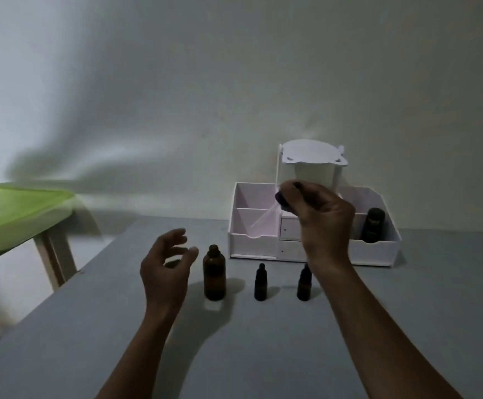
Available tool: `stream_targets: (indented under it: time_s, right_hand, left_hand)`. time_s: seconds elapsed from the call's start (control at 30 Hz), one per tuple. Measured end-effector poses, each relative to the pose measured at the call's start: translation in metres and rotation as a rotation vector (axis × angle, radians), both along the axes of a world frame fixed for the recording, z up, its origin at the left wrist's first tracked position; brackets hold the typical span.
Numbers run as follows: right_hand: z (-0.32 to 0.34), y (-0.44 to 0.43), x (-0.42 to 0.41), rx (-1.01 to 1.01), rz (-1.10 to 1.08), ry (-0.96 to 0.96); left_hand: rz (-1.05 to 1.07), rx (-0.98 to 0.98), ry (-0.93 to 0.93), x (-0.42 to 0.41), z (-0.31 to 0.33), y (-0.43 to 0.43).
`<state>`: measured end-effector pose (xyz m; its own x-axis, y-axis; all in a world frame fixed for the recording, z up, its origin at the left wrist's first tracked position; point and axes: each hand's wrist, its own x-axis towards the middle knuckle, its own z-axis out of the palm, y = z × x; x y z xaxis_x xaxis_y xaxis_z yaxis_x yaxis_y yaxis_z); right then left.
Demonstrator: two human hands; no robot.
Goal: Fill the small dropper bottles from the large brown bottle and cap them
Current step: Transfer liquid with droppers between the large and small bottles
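On the grey table [263, 355], before the white organizer [251, 243], the big brown bottle [214, 273] stands uncapped, with two small bottles [260, 283] to its right. My left hand [166, 266] hovers beside it, loose and empty. My right hand [323, 223] pinches a dark dropper [280, 198] aloft.

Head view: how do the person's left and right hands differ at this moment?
The left hand is empty with loosely spread fingers; the right hand pinches a dark dropper cap with a clear pipette. The left hand sits low, close beside the uncapped large brown bottle without touching it; the right hand is raised in front of the white organizer. Both are bare and over the grey table.
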<state>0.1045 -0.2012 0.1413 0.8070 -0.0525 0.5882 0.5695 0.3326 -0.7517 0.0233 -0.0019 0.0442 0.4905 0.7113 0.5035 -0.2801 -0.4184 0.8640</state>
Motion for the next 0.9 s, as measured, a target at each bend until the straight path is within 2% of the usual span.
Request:
stream_targets:
  time_s: [0.13, 0.27, 0.43, 0.73, 0.9]
  right_hand:
    - [-0.002, 0.032, 0.0, 0.021, 0.03, 0.056]
    - [-0.008, 0.054, 0.002, -0.022, 0.029, 0.073]
    - [-0.019, 0.07, 0.001, -0.142, 0.005, 0.05]
    - [-0.03, 0.084, -0.001, -0.316, 0.053, -0.009]
    - [-0.041, 0.093, 0.001, -0.486, 0.092, -0.041]
  left_hand:
    - [-0.275, -0.152, 0.139, 0.004, -0.022, 0.022]
    - [-0.425, -0.133, 0.195, 0.01, -0.027, 0.024]
    - [-0.438, -0.046, 0.272, 0.011, -0.03, 0.028]
    - [-0.409, -0.09, 0.317, 0.012, -0.033, 0.021]
    - [-0.406, -0.08, 0.312, 0.012, -0.035, 0.022]
